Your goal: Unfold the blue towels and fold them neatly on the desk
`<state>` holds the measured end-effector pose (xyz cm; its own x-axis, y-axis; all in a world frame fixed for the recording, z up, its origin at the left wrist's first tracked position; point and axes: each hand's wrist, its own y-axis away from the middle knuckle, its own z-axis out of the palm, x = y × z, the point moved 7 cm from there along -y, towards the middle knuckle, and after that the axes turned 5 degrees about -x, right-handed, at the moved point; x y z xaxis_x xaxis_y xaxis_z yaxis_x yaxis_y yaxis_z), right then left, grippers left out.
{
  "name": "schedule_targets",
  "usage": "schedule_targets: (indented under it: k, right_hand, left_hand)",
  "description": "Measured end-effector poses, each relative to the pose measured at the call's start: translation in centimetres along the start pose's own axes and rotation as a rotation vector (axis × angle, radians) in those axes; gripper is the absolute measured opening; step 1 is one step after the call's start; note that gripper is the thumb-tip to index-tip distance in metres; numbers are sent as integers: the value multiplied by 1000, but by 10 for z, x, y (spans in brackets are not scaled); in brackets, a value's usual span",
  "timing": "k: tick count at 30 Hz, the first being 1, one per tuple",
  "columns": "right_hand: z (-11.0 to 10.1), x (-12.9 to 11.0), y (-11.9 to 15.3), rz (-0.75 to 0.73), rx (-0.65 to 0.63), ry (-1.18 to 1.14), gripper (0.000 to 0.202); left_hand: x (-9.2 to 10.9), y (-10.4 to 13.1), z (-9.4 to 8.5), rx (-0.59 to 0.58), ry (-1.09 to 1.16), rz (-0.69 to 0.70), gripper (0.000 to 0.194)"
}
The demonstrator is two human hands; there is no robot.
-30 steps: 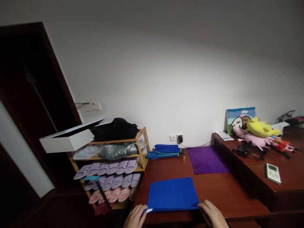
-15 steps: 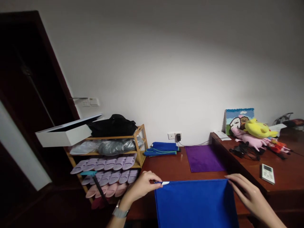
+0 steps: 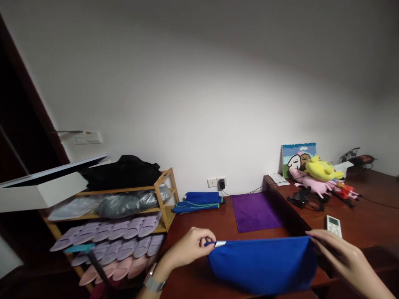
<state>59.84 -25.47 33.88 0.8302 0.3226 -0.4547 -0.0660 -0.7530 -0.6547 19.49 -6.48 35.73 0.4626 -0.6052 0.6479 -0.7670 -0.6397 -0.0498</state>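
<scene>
A blue cloth [image 3: 262,263] hangs stretched between my two hands over the front of the brown table [image 3: 199,224]. My left hand [image 3: 191,247], with a watch on its wrist, pinches the cloth's upper left corner beside a small white tag. The upper right corner is gripped by my right hand [image 3: 338,253], thumb and fingers together. Behind the blue cloth, a purple cloth [image 3: 257,211] lies flat on the table. Folded blue cloths [image 3: 199,201] with green edging sit at the back by the wall.
A wooden rack [image 3: 166,199] with slippers, a black bag [image 3: 123,172] and a white box [image 3: 43,189] stands at left. On the raised surface at right are plush toys [image 3: 321,168], cables, a remote [image 3: 333,226] and a picture. A charger [image 3: 221,183] is plugged into the wall.
The blue cloth's lower part has swung up and away, so its lower edge now shows above the table. The view has turned to the right; both hands keep hold of the corners.
</scene>
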Motion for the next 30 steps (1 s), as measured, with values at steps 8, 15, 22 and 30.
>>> schedule_targets:
  k: [8,15,22,30]
  right_hand:
    - [54,111,-108,210,-86,-37,39]
    - [101,211,-215,318,30,38,31]
    - [135,254,-214,340,182,91,42]
    - [264,334,-70,493,146,5,39]
  left_hand:
    - [-39,-140,-16,60,19,4,39]
    - [-80,-271,-26,255,-58,-26,37]
    - [-111,-302,18,461,-167,-19,28]
    - [-226,-284,186,304,-271,-36,32]
